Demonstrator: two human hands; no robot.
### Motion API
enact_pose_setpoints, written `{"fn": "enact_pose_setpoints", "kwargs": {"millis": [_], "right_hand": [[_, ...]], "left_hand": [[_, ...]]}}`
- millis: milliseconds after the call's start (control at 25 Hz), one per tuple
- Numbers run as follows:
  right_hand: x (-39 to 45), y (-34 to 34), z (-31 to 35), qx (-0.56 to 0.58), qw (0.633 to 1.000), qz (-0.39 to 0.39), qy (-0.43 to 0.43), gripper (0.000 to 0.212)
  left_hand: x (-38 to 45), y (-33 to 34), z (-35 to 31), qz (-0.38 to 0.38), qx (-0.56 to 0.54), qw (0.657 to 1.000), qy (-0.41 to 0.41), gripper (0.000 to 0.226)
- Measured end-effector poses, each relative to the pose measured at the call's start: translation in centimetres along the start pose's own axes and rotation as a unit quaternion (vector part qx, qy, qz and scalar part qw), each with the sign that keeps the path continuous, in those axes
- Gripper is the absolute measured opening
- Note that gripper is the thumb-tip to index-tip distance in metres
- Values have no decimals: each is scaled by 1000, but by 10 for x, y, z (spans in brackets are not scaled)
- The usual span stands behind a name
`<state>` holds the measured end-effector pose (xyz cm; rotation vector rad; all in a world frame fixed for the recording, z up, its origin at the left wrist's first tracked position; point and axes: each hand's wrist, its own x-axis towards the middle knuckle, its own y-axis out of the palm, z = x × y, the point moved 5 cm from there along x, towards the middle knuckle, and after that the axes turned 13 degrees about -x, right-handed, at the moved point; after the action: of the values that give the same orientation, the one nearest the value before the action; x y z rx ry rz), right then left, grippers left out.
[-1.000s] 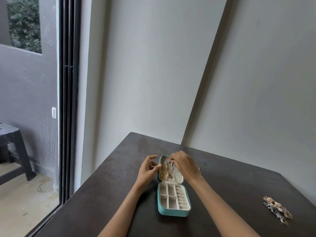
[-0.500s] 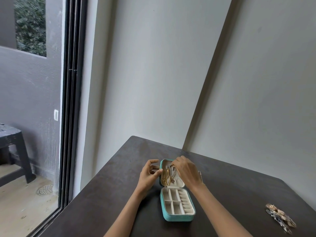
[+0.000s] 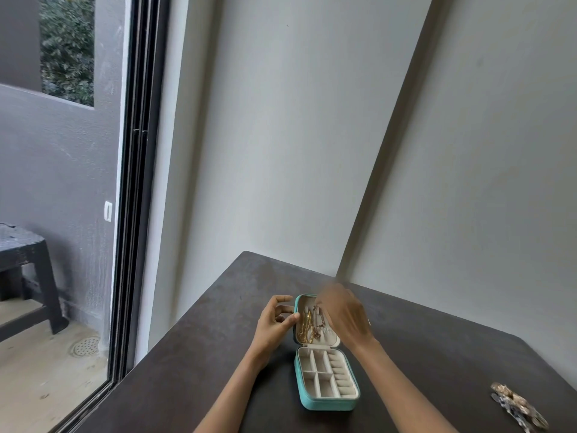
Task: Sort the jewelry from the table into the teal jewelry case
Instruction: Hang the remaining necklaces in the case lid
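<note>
Hovering over the raised lid, the right hand was smeared by motion blur, so whether its fingers were spread, curled or pinching a chain could not be told. The left hand sat just beside the lid's left edge with its fingers curled, fingertips touching or nearly touching the rim; it seemed to steady the lid, though an actual grip was not plain.

Between the two hands stood the teal jewelry case, open on the table, its lid tilted up and away from the person. Gold necklaces hung against the cream lining of the lid (at least two strands, one paler than the other), which looked like work already done. The compartments and ring rolls of the lower tray appeared bare, as far as the view allowed.

Well apart, near the table's right edge, lay a heap of remaining jewelry, gold and dark pieces tangled together, untouched and still to be sorted. By that reckoning the task was only partly along: necklaces hung, the tray unfilled, the pile waiting.
</note>
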<state>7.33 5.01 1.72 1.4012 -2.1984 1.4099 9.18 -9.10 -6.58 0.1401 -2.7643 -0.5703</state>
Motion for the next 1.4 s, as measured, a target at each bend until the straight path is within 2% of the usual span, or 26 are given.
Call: {"fn": "enact_pose_setpoints", "kwargs": {"millis": [480, 680, 1080, 1320, 1400], "right_hand": [[3, -20, -1, 23, 999, -34, 15, 30], [-20, -33, -12, 85, 989, -70, 101, 33], [-71, -34, 4, 89, 991, -21, 94, 59], [-73, -34, 7, 77, 993, 0, 85, 44], [-74, -34, 6, 88, 992, -3, 92, 44]], "left_hand": [[-2, 2, -4, 5, -16, 1000, -5, 34], [-5, 4, -10, 12, -38, 999, -11, 38], [-9, 5, -17, 31, -77, 996, -24, 41], [-8, 6, -17, 22, -78, 997, -19, 35], [-7, 5, -15, 13, -68, 997, -22, 32]]}}
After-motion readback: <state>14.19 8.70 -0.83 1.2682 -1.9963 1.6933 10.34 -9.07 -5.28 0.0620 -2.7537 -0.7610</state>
